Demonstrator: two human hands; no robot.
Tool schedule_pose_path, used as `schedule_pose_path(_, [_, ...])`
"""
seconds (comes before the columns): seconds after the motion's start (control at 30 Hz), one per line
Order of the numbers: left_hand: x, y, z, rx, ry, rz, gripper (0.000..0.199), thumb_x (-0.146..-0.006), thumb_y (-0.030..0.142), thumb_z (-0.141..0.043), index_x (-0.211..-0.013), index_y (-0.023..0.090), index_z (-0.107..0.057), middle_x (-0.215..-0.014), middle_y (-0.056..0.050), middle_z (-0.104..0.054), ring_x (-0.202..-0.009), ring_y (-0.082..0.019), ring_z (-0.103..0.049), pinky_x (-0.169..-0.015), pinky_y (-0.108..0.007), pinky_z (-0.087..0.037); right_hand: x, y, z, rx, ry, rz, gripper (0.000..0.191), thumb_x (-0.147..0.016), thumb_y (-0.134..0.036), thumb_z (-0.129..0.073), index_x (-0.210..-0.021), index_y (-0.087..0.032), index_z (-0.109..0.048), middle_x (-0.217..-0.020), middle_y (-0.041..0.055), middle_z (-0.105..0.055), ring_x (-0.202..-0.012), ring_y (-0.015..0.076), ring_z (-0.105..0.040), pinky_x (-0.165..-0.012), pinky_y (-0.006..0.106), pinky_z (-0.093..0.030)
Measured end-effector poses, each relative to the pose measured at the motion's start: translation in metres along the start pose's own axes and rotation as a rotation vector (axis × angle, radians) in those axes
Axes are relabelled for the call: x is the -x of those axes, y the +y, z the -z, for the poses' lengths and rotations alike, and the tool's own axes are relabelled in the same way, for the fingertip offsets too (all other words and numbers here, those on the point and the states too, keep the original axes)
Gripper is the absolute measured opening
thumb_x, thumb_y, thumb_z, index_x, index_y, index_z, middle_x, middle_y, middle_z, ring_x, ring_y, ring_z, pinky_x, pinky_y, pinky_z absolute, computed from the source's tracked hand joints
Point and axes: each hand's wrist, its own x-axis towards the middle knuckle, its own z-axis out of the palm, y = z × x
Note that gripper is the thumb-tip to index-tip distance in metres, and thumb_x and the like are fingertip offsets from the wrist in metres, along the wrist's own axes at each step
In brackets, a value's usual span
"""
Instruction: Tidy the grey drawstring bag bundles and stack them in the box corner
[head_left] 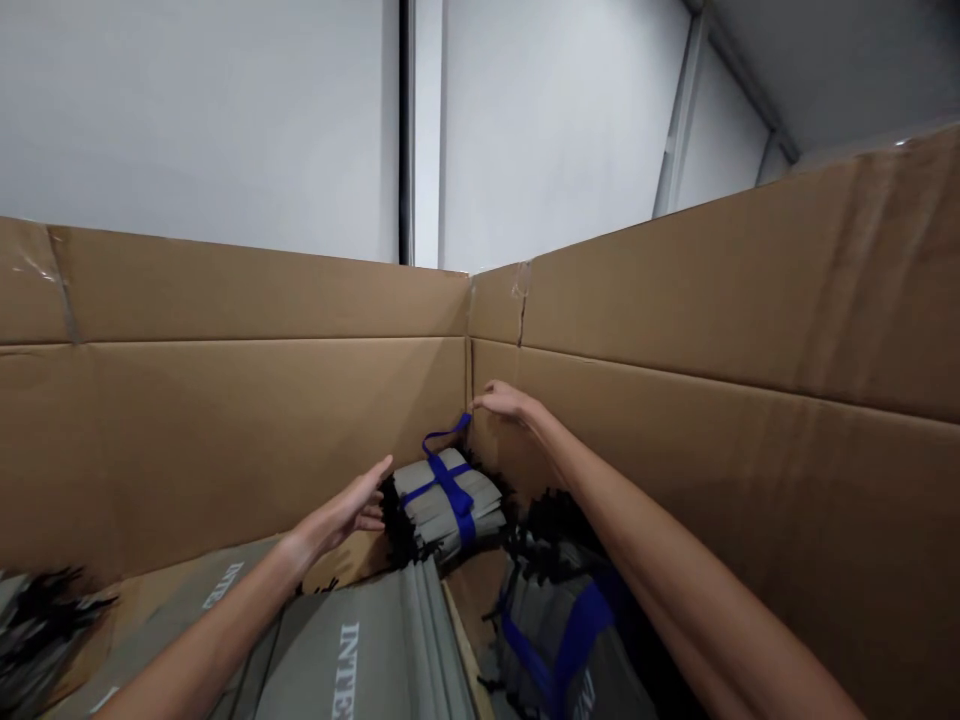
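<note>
In the far corner of a large cardboard box lies a bundle of grey pouches point(429, 510) with black cord ends, tied crosswise by a blue strap point(450, 487). My right hand point(502, 400) is above and to the right of the bundle, its fingers pinched on the strap's loose end, which rises from the knot. My left hand point(354, 507) is just left of the bundle beside the black cords. Its fingers are apart and hold nothing; whether they touch the cords I cannot tell.
Cardboard walls point(285, 420) rise high behind and to the right. A second strapped bundle point(559, 620) sits under my right forearm. Flat stacks of grey pouches with white lettering point(360, 640) fill the front, and more black cords point(52, 620) show at the left.
</note>
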Motion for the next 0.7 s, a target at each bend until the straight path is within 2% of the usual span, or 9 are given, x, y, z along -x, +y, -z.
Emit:
schedule_pose_path(0.07, [0.004,0.009,-0.002,-0.121,0.026,0.012,0.061,-0.096,0.07,-0.069,-0.124,0.015,-0.071,-0.12,-0.016,-0.081,-0.102,-0.03,-0.079,-0.095,-0.048,-0.06,0.01,-0.011,0.006,0.079,-0.001,0.029,0.036,-0.105,-0.037,-0.074,-0.135,-0.018,-0.068,-0.137,0.0101,-0.07,-0.116,0.0279,-0.072,-0.097,0.048,-0.064])
schedule_pose_path(0.2, [0.029,0.037,-0.026,-0.294,0.002,-0.099,0.073,-0.084,0.078,-0.074,-0.122,0.016,-0.071,-0.132,-0.021,-0.078,-0.114,-0.033,-0.077,-0.093,-0.039,-0.06,0.045,-0.031,0.028,0.188,0.013,0.109,0.035,-0.106,-0.037,-0.073,-0.136,-0.019,-0.068,-0.138,0.0107,-0.07,-0.116,0.0269,-0.072,-0.098,0.048,-0.064])
schedule_pose_path(0.27, [0.048,0.05,-0.044,-0.363,-0.044,-0.179,0.071,-0.079,0.078,-0.075,-0.117,0.017,-0.073,-0.129,-0.02,-0.079,-0.113,-0.032,-0.076,-0.09,-0.037,-0.06,0.071,-0.036,0.044,0.231,0.04,0.139,0.036,-0.106,-0.037,-0.073,-0.137,-0.019,-0.068,-0.14,0.0112,-0.069,-0.118,0.027,-0.072,-0.099,0.049,-0.064])
schedule_pose_path(0.37, [0.077,0.062,-0.075,-0.458,-0.103,-0.315,0.065,-0.076,0.073,-0.075,-0.11,0.017,-0.074,-0.111,-0.015,-0.081,-0.1,-0.029,-0.076,-0.082,-0.034,-0.058,0.118,-0.036,0.067,0.284,0.089,0.178,0.035,-0.106,-0.037,-0.073,-0.136,-0.019,-0.069,-0.142,0.0114,-0.069,-0.121,0.028,-0.071,-0.103,0.051,-0.062])
schedule_pose_path(0.5, [0.113,0.061,-0.109,-0.598,-0.147,-0.493,0.049,-0.074,0.056,-0.072,-0.105,0.018,-0.073,-0.081,-0.001,-0.071,-0.07,-0.021,-0.065,-0.068,-0.031,-0.047,0.188,-0.019,0.081,0.319,0.169,0.219,0.034,-0.106,-0.033,-0.073,-0.136,-0.017,-0.069,-0.143,0.0126,-0.07,-0.129,0.0294,-0.069,-0.111,0.052,-0.057])
schedule_pose_path(0.6, [0.135,0.052,-0.126,-0.7,-0.209,-0.589,0.036,-0.075,0.044,-0.064,-0.101,0.021,-0.075,-0.071,0.003,-0.063,-0.067,-0.02,-0.059,-0.068,-0.031,-0.042,0.242,0.003,0.078,0.33,0.209,0.226,0.032,-0.104,-0.027,-0.07,-0.134,-0.014,-0.072,-0.139,0.0161,-0.075,-0.13,0.0293,-0.071,-0.113,0.043,-0.054])
schedule_pose_path(0.7, [0.146,0.043,-0.136,-0.769,-0.252,-0.645,0.033,-0.077,0.042,-0.058,-0.098,0.022,-0.074,-0.07,0.004,-0.058,-0.069,-0.02,-0.055,-0.07,-0.032,-0.039,0.29,0.028,0.07,0.335,0.219,0.216,0.033,-0.103,-0.029,-0.069,-0.131,-0.015,-0.074,-0.135,0.0159,-0.078,-0.127,0.0293,-0.073,-0.109,0.038,-0.054])
